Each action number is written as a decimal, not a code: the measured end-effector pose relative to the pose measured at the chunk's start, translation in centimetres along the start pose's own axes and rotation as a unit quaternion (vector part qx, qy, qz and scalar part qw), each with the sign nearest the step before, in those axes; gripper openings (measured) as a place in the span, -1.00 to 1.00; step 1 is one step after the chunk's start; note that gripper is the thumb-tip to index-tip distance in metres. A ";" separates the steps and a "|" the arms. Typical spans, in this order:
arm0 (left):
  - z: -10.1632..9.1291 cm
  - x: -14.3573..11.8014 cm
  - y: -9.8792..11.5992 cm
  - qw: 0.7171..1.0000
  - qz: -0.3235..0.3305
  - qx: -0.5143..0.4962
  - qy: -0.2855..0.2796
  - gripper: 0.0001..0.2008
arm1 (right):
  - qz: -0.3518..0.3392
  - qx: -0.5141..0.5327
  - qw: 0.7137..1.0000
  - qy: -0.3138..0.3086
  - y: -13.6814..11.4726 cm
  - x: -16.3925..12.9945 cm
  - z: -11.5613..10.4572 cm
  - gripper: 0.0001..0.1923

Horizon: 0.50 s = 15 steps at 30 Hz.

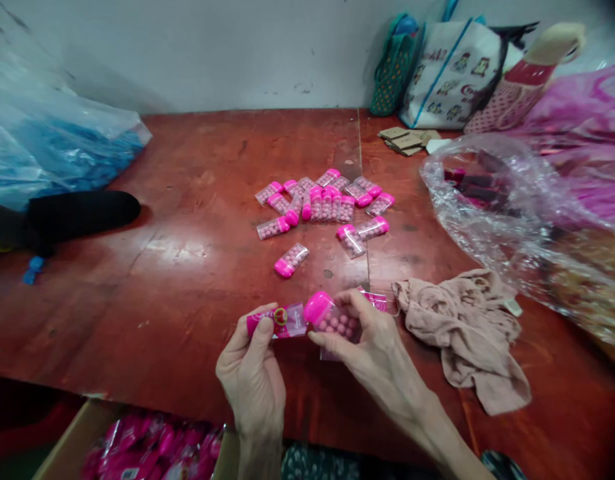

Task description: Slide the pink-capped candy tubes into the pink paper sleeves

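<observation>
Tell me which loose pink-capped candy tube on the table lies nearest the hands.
The lone tube, lying apart in front of the pile, pink cap toward the lower left.

1. A pale, scuffed wall (pixel 212 53) fills the upper part of the frame.
2. Below it a red-brown wooden table (pixel 187 200) spreads across the middle, its surface glossy, with soft light reflecting left of centre.
3. A seam (pixel 363 200) runs down the tabletop right of centre.
4. A cardboard box edge (pixel 62 443) sits at lower left.
</observation>
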<state>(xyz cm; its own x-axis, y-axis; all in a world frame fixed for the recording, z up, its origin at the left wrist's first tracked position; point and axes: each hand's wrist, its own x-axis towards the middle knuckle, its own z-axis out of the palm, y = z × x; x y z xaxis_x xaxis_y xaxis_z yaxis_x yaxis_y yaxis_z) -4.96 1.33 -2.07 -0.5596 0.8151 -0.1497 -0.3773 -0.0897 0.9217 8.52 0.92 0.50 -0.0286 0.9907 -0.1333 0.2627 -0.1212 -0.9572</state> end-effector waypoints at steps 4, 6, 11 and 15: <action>0.7 -0.7 -0.2 1.000 -0.007 0.008 -0.028 -0.92 | 0.025 0.024 0.999 0.012 0.2 -0.8 0.0 -0.76; 0.8 -0.9 -0.2 0.999 -0.022 0.016 -0.042 -0.92 | 0.025 0.007 1.000 0.006 0.4 -1.0 -0.5 -0.72; 1.1 -1.2 -0.4 0.995 -0.033 0.044 -0.080 -0.90 | 0.023 -0.008 0.999 -0.046 0.9 -1.7 -1.7 -0.71; 1.8 -1.7 -0.5 0.997 -0.003 0.046 -0.067 -0.80 | 0.032 -0.030 0.998 -0.045 1.0 -2.1 -2.0 -0.68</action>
<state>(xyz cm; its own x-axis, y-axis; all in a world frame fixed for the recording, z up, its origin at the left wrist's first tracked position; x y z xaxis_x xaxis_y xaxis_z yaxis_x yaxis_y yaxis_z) -2.49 1.00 -1.64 -0.4518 0.8851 -0.1116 -0.3069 -0.0367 0.9510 10.78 -1.13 0.34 -0.0963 0.9708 -0.2198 0.3242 -0.1782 -0.9291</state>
